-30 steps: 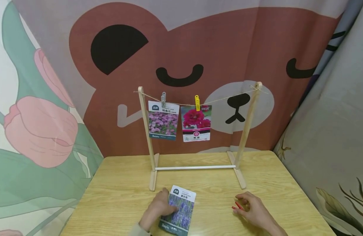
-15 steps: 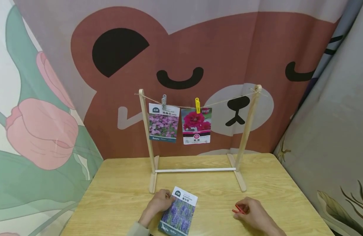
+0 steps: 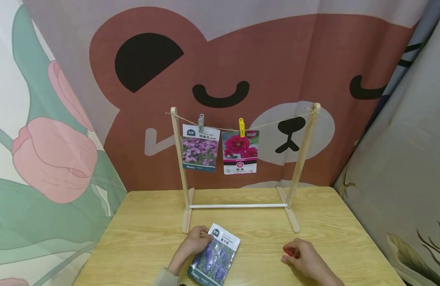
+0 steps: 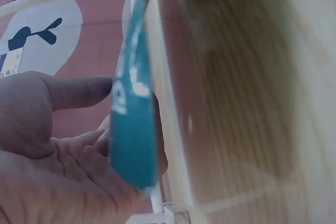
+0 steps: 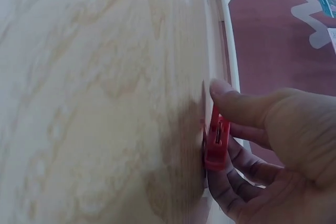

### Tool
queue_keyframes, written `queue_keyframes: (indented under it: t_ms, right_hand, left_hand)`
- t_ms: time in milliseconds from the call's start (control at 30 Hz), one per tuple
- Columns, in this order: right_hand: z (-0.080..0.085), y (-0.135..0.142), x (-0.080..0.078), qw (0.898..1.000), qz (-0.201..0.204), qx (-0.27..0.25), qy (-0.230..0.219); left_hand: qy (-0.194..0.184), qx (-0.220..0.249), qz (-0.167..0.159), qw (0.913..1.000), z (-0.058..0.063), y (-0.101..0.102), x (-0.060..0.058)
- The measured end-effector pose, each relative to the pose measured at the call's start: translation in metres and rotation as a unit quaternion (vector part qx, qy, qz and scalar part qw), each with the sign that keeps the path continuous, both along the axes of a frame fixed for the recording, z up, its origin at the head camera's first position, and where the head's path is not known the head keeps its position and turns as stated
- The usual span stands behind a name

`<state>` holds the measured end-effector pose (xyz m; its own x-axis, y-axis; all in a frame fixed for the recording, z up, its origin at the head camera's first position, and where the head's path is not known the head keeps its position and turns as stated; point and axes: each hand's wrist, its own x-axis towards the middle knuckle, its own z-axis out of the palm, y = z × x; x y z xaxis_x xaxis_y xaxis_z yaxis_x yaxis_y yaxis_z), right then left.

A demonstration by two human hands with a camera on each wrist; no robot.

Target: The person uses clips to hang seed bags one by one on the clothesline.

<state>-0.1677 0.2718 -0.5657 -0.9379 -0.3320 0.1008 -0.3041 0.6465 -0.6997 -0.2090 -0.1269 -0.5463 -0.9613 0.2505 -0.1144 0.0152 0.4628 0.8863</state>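
My left hand (image 3: pixel 196 240) pinches the upper left edge of a lavender seed packet (image 3: pixel 215 258), thumb on the front and fingers behind. In the left wrist view the packet's teal lower end (image 4: pixel 134 129) shows almost edge-on, held off the table between thumb (image 4: pixel 84 92) and fingers. On the right, my right hand (image 3: pixel 305 256) holds a small red clothespin (image 5: pixel 217 142) between thumb and fingertips, low over the table. From the head view, most of the clothespin is hidden by the fingers.
Behind the hands stands a wooden frame (image 3: pixel 301 155) with a string between its posts. A grey clothespin (image 3: pixel 201 124) holds a pink-flower packet (image 3: pixel 200 153) there; a yellow clothespin (image 3: pixel 242 128) holds a red-flower packet (image 3: pixel 240 153). A white rod (image 3: pixel 237 206) joins the feet on the table (image 3: pixel 141 234).
My left thumb has gone from the middle of the lavender packet to its upper left edge, and the packet has tilted slightly. The red clothespin has turned a little in my right fingers.
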Motion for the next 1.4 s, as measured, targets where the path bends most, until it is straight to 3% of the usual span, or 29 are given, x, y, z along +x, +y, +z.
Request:
queue_keyframes:
  t_ms: [133,467,833,1100,1400]
  right_hand:
    - [0.004,-0.001,0.002,1.000,-0.015,-0.005,0.007]
    - [0.020,-0.002,0.006,0.997,-0.045,-0.041,0.049]
    - [0.032,-0.001,0.005,0.993,-0.084,-0.033,0.075]
    - [0.042,0.000,0.003,0.991,-0.101,-0.061,0.058]
    - [0.053,0.001,-0.002,0.989,-0.109,-0.068,0.070]
  left_hand:
    - [0.005,0.015,-0.006,0.9999,0.005,0.002,0.003]
    - [0.032,0.004,-0.008,0.9994,0.015,0.006,0.004]
    - [0.041,0.007,-0.005,0.9991,0.034,0.012,0.009]
    - [0.046,0.011,-0.007,0.9988,0.047,0.014,0.012]
    - [0.057,0.007,-0.006,0.9983,0.053,0.017,0.012]
